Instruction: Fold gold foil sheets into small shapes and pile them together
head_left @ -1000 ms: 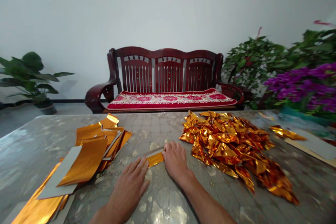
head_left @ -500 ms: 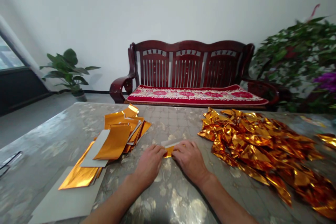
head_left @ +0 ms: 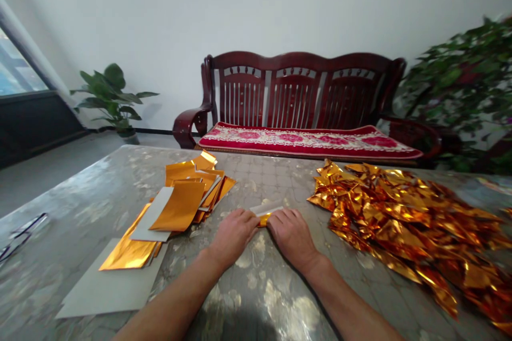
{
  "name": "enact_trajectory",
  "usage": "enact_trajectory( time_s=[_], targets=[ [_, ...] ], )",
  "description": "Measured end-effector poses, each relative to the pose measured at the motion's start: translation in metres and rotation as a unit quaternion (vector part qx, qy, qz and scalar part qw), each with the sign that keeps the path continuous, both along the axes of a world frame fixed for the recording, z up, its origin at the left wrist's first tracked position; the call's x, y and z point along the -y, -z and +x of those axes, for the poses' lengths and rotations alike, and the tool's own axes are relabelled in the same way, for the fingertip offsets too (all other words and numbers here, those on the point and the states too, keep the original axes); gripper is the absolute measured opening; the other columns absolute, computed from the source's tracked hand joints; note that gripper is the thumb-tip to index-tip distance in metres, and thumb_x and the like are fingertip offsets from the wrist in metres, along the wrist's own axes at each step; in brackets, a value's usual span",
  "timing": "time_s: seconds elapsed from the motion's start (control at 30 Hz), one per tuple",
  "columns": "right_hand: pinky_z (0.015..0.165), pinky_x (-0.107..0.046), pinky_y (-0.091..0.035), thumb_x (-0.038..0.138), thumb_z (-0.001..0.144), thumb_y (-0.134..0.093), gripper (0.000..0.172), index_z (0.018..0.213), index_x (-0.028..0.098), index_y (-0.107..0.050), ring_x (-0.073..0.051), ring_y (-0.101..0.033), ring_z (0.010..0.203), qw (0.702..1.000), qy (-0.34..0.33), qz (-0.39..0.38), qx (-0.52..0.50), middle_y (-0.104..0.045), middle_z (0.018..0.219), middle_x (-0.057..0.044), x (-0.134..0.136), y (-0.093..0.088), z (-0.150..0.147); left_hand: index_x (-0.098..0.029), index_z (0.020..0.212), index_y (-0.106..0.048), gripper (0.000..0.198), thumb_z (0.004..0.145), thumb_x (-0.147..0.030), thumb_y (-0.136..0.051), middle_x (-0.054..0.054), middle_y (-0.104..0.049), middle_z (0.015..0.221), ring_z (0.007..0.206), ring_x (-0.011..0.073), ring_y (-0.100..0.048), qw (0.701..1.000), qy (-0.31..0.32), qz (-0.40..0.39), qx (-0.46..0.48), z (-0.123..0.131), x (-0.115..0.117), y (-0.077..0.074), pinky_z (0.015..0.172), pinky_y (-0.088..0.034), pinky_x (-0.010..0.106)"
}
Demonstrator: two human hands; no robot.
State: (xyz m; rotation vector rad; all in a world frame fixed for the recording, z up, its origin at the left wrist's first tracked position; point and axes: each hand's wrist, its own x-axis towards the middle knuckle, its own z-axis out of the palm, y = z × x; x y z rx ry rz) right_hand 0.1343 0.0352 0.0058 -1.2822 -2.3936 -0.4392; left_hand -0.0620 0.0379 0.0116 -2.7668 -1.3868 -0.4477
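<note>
left hand and right hand both have a closed grip on the gold foil sheet, flat on the table; I'd reckon keep edges lined up; press the crease firmly

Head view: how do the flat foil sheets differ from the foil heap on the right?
The flat foil sheets lie smooth and unfolded; the folded foil heap is creased into small pointed pieces. The sheets overlap loosely, some showing grey backs; the heap shows only gold. Both are shiny gold and rest on the table. Left hand and right hand pinch a foil strip between the two.
</note>
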Motion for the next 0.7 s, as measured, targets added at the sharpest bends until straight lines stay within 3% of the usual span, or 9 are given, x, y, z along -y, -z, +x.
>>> enact_trajectory(
  time_s=[0.27,0.47,0.7],
  targets=[
    [0.08,-0.032,-0.035,0.016,0.092,-0.053,0.012,0.094,0.019,-0.064,-0.022,-0.052,0.092,0.994,-0.02,-0.083,-0.065,-0.065,0.094,-0.006,0.009,-0.008,-0.003,-0.021,0.089,-0.066,0.023,0.098,-0.028,-0.047,0.004,-0.067,0.086,0.085,0.0222,-0.058,0.998,-0.048,0.046,-0.017,0.015,0.008,0.003,0.075,-0.042,0.035],
    [0.079,-0.031,-0.038,0.025,0.097,-0.052,0.015,0.091,0.021,-0.065,-0.02,-0.055,0.091,0.99,0.019,-0.112,-0.08,-0.066,0.093,-0.004,0.006,-0.008,0.0,-0.023,0.098,-0.069,0.015,0.095,-0.025,-0.054,0.003,-0.068,0.092,0.091,0.0195,-0.06,0.994,-0.045,-0.025,0.099,0.009,0.006,0.003,0.081,-0.043,0.03],
    [0.08,-0.031,-0.038,0.022,0.096,-0.051,0.013,0.087,0.021,-0.061,-0.021,-0.056,0.092,0.988,0.065,-0.118,-0.076,-0.065,0.092,-0.005,0.004,-0.012,-0.001,-0.023,0.1,-0.074,0.023,0.091,-0.015,-0.055,0.004,-0.066,0.094,0.093,0.0181,-0.061,0.975,-0.075,-0.092,0.189,0.004,-0.003,0.007,0.082,-0.046,0.028]
  ],
)
